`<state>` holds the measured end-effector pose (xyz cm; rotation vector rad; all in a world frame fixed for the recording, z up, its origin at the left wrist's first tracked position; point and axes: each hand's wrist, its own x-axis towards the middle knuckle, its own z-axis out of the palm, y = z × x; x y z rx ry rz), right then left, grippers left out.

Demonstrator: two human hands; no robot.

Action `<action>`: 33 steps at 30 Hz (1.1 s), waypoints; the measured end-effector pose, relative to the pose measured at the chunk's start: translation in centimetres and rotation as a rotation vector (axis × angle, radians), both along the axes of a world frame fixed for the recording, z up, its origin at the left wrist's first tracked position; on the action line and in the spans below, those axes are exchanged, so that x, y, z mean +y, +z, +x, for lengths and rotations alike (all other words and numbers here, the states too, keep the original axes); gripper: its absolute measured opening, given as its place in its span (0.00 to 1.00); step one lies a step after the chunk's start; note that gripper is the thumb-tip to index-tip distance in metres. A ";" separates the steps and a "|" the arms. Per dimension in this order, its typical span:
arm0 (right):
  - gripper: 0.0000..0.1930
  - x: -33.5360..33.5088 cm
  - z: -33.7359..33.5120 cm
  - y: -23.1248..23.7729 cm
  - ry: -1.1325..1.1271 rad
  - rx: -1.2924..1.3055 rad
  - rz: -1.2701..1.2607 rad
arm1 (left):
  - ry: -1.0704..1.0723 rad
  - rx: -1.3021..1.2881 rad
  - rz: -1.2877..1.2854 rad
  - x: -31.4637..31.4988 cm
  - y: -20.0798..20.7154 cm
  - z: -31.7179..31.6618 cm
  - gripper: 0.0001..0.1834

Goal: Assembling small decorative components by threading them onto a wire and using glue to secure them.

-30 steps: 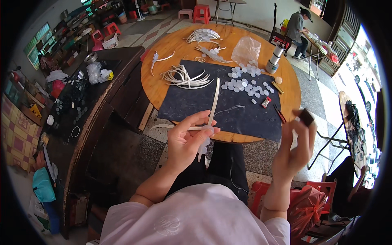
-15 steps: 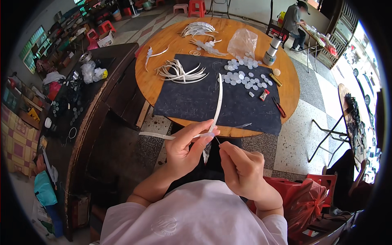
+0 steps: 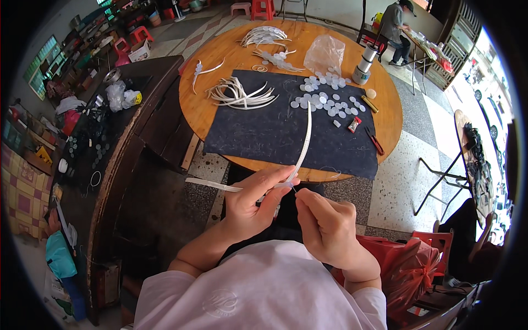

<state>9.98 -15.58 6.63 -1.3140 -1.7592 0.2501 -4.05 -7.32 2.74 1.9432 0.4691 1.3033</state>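
Note:
My left hand (image 3: 248, 204) is closed, pinching white flat strips in front of the table's near edge. One strip (image 3: 306, 141) curves up over the dark mat, and another strip (image 3: 212, 184) sticks out to the left. A pale translucent disc (image 3: 284, 185) sits under my left fingertips where the strips meet. Beside it, my right hand (image 3: 328, 224) is closed in a pinch on a thin metal needle (image 3: 295, 189), its visible end touching or almost touching the held pieces. Fingers hide most of the needle and the join.
On the round wooden table (image 3: 192, 110), a dark mat (image 3: 247, 132) carries a strip bundle (image 3: 239, 94), loose translucent discs (image 3: 322, 102) and red-handled pliers (image 3: 375, 142). Behind are a plastic bag (image 3: 324, 54) and a silver-white cylinder (image 3: 365, 65). A person (image 3: 397, 30) sits far right.
The upright strip has swung to the right at its top and bends more. Less of the needle shows between my hands. The view has shifted slightly.

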 end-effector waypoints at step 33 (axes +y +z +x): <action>0.06 0.5 0.2 -3.0 -0.036 0.292 -0.179 | -0.028 0.377 0.911 2.1 1.3 0.4 0.17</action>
